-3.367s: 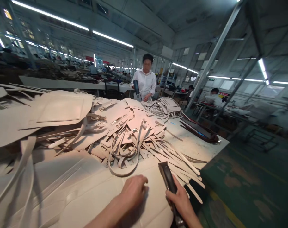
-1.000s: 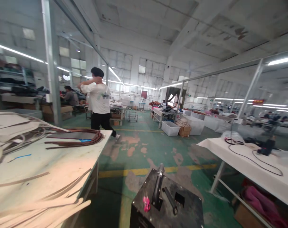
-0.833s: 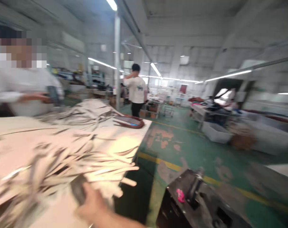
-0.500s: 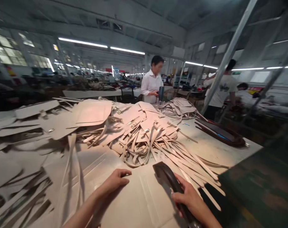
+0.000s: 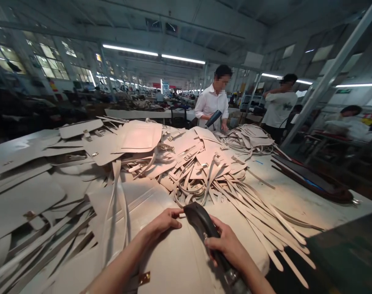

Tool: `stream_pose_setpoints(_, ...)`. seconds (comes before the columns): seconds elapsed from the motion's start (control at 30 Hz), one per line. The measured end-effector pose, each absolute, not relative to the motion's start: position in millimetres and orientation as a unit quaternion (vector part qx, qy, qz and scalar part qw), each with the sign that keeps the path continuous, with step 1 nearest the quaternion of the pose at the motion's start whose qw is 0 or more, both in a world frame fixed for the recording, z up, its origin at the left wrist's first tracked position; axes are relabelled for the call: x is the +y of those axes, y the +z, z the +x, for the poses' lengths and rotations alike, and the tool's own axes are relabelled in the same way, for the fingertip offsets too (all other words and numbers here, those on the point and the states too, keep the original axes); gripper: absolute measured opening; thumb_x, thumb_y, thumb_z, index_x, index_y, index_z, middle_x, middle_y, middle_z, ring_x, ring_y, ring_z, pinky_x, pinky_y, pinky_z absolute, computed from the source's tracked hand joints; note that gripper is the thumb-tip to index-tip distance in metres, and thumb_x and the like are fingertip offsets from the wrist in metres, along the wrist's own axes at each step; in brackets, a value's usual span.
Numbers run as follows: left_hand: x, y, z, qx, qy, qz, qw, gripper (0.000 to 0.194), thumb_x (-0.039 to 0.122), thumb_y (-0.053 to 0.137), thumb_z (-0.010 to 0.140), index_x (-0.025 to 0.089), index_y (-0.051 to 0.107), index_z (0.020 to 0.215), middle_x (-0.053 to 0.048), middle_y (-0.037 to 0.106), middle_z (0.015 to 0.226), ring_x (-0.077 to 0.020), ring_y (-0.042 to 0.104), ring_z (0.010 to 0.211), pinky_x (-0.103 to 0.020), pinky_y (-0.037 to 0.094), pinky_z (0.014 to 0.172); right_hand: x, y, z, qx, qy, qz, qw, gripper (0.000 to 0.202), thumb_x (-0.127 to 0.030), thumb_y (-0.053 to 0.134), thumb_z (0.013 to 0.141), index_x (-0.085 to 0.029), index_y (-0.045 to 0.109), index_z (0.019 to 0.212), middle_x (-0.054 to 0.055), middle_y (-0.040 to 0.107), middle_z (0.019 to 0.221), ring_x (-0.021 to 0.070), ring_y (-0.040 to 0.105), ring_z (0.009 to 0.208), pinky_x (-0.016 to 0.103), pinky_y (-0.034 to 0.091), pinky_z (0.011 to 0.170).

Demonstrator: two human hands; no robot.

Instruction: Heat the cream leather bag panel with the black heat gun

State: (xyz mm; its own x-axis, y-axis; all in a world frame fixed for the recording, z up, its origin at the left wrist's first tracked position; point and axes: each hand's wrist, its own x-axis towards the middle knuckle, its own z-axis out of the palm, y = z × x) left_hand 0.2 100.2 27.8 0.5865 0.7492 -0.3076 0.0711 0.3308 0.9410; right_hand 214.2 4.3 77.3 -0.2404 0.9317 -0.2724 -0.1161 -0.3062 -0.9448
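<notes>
My left hand [image 5: 165,221] lies palm down, fingers [image 5: 177,213] stretched forward and slightly curled. My right hand [image 5: 228,247] is clenched, knuckles up, forearm angling in from below.

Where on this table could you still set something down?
Bare table shows at the right, between the straps and the dark bundle. The flat panel under the left hand and right hand is open too. The centre and left are heaped with cut pieces.
</notes>
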Motion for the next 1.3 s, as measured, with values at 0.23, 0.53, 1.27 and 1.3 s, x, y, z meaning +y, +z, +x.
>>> stream_pose_setpoints(0.23,98,26,-1,0.379,0.237,0.524,0.724,0.057,0.015,0.066,0.050,0.014,0.063,0.107,-0.001,0.061,0.069,-0.0141,0.051,0.061,-0.025,0.037,0.058,4,82,202,-0.449,0.629,-0.501,0.389,0.065,-0.014,0.057,0.063,-0.023,0.040,0.125,-0.007,0.054,0.053,0.0098,0.047,0.036,0.018,0.043,0.031)
stream_pose_setpoints(0.53,98,31,9,0.452,0.222,0.652,0.566,0.031,0.034,0.059,0.066,0.013,0.069,0.085,0.001,0.055,0.060,-0.0116,0.047,0.056,-0.024,0.032,0.054,-8,89,218,-0.427,0.559,-0.580,0.411,0.074,-0.026,0.062,0.063,-0.016,0.032,0.130,-0.007,0.053,0.047,0.0109,0.046,0.035,0.019,0.040,0.033)
stream_pose_setpoints(1.27,66,-3,44,0.350,0.251,0.868,0.248,0.028,0.002,0.045,0.065,0.017,0.065,0.075,-0.005,0.060,0.089,-0.0165,0.051,0.087,-0.029,0.039,0.081,-47,80,254,-0.415,0.657,-0.549,0.309,0.070,-0.015,0.049,0.062,-0.025,0.034,0.129,-0.007,0.054,0.049,0.0116,0.051,0.036,0.018,0.042,0.031)
stream_pose_setpoints(1.3,65,-5,45,0.354,0.262,0.861,0.255,0.026,0.001,0.044,0.063,0.016,0.064,0.072,-0.005,0.059,0.087,-0.0163,0.051,0.086,-0.029,0.040,0.080,-39,85,255,-0.422,0.662,-0.547,0.289,0.066,-0.015,0.049,0.062,-0.025,0.038,0.126,-0.007,0.052,0.046,0.0127,0.052,0.036,0.018,0.043,0.031)
